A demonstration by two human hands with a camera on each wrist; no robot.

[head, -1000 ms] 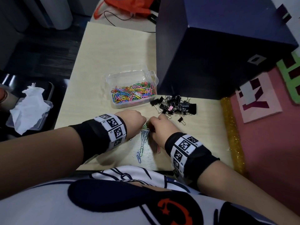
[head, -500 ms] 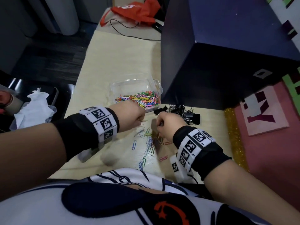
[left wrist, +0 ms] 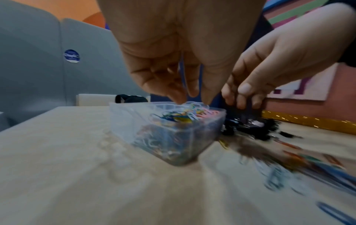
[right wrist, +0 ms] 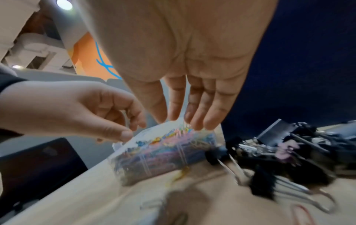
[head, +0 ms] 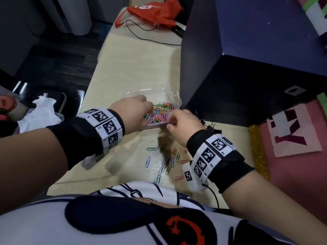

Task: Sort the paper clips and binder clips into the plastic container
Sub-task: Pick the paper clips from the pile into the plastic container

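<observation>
Both hands lifted off the scattered paper clips (head: 166, 161) on the worktop (a second ago they worked there). Left hand (head: 134, 112) and right hand (head: 184, 124) now over the plastic container (head: 169, 93), fingertips pointing down.

Right hand (right wrist: 192, 94) fingers extended over the clip-filled plastic container (right wrist: 165, 155); binder clips (right wrist: 289, 155) just beside it.

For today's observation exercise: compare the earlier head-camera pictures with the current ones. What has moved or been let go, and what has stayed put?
Both hands rose from the loose paper clips on the table to the plastic container. The left hand now hangs over it, fingertips pointing down; the right hand is at its near edge with straight fingers. Whether clips were dropped is unclear. The container, binder clips and many loose clips stayed put.
</observation>
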